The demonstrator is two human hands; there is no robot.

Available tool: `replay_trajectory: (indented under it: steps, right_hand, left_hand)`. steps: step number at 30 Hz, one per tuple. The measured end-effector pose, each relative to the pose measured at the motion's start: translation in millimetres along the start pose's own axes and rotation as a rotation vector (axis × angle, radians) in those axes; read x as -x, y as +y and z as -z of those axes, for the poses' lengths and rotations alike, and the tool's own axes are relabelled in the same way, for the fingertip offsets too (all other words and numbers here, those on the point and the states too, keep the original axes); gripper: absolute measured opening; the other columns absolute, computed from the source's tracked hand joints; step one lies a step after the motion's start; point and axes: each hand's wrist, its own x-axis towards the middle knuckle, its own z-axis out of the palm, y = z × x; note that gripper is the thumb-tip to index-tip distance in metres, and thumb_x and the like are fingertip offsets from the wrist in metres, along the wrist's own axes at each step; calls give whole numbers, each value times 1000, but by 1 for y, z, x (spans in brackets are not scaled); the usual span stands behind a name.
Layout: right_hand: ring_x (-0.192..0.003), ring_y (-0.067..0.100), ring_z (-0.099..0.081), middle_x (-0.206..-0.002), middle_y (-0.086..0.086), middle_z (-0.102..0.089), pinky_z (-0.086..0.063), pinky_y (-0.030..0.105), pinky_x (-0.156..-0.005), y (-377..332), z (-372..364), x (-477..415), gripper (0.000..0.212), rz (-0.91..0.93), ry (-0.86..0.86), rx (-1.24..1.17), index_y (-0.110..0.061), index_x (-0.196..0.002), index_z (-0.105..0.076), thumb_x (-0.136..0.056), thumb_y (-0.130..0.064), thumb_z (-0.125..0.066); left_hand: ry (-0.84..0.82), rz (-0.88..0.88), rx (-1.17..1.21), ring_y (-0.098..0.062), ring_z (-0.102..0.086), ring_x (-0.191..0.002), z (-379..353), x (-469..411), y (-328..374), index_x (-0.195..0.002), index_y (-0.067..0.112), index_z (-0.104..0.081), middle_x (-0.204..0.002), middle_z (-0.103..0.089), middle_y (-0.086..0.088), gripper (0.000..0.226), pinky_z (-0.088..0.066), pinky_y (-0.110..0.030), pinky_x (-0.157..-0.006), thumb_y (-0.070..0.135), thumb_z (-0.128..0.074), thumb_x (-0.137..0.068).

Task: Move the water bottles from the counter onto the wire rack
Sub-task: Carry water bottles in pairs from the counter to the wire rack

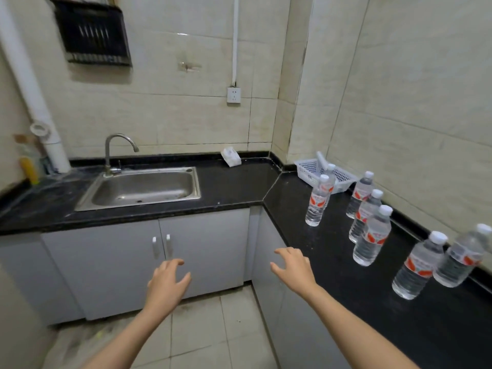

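Several clear water bottles with white caps and red labels stand upright on the black counter (332, 235) along the right wall. The nearest ones are a bottle (415, 267) and its neighbour (462, 258); further back stand a bottle (371, 237) and another (317, 202). A black wire rack (91, 35) hangs on the tiled wall at the upper left, above the sink. My left hand (167, 284) hovers in front of the cabinet doors, fingers spread and empty. My right hand (292, 267) floats at the counter's front edge, fingers spread, left of the bottles and touching none.
A steel sink (143, 190) with a faucet (117, 150) sits in the counter's left part. A white perforated basket (308, 170) stands in the right corner, a white packet (231, 156) at the back edge. Yellow and clear bottles (29, 166) stand by a white drainpipe (32, 102).
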Motion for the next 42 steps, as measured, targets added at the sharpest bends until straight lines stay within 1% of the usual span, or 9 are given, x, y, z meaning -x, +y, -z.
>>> replay_trajectory:
  steps: [8,15,19,23,28,34,37,39,42]
  right_hand:
    - [-128,23,-37,-135,5,-47,-31,37,-102,13,-28,-129,46,-157,-16,-21,-18,-132,-44,-89,-35,-49]
    - [-124,26,-43,-131,8,-52,-37,37,-102,36,-27,-200,48,-533,94,-170,-18,-130,-46,-86,-34,-55]
    - [-127,24,-41,-134,7,-49,-37,35,-103,54,-43,-200,52,-702,73,-219,-18,-133,-42,-85,-34,-57]
    - [-127,25,-40,-136,8,-48,-36,37,-104,78,-43,-208,57,-811,156,-287,-16,-134,-40,-84,-34,-60]
    - [-131,27,-38,-139,14,-44,-34,40,-108,114,-31,-241,77,-848,317,-432,-14,-141,-28,-78,-31,-69]
    - [-137,24,-32,-149,9,-32,-30,45,-112,161,-15,-308,118,-806,645,-689,-22,-146,-10,-56,-23,-86]
    - [-131,21,-40,-145,3,-37,-31,36,-110,177,-15,-340,118,-780,753,-813,-23,-145,-13,-53,-10,-87]
    - [-122,15,-44,-135,-2,-42,-33,27,-102,181,-12,-354,112,-772,760,-871,-23,-144,-14,-58,-3,-83]
    - [-113,14,-47,-122,-4,-47,-35,25,-94,193,-13,-365,104,-785,760,-894,-25,-143,-19,-62,-3,-80]
  left_hand:
    - [-52,-8,75,-33,-48,-119,-43,-165,-7,-119,4,-54,-126,-54,-19,37,-39,-42,-102,20,-56,-85]
    - [-212,-167,164,-34,-48,-117,-85,-308,50,-117,2,-54,-122,-54,-21,35,-37,-38,-98,16,-57,-85]
    - [-381,-205,185,-32,-47,-120,-128,-340,81,-121,1,-51,-126,-51,-20,37,-37,-38,-100,16,-55,-88]
    - [-542,-233,195,-32,-49,-118,-173,-353,104,-121,1,-50,-127,-50,-20,36,-37,-37,-100,15,-54,-88]
    - [-666,-268,158,-33,-49,-117,-211,-372,138,-122,0,-50,-126,-50,-21,37,-36,-35,-100,13,-54,-88]
    - [-635,-339,91,-23,-52,-101,-240,-418,190,-121,5,-51,-119,-53,-15,36,-38,-30,-90,17,-55,-88]
    - [-625,-345,38,-24,-52,-109,-258,-442,215,-123,8,-49,-121,-52,-12,37,-39,-31,-94,21,-53,-89]
    - [-619,-327,41,-23,-52,-109,-271,-453,230,-124,8,-49,-122,-51,-12,37,-40,-31,-93,21,-53,-89]
    - [-655,-326,46,-23,-53,-108,-297,-458,245,-124,8,-49,-121,-52,-12,37,-40,-31,-91,20,-53,-89]
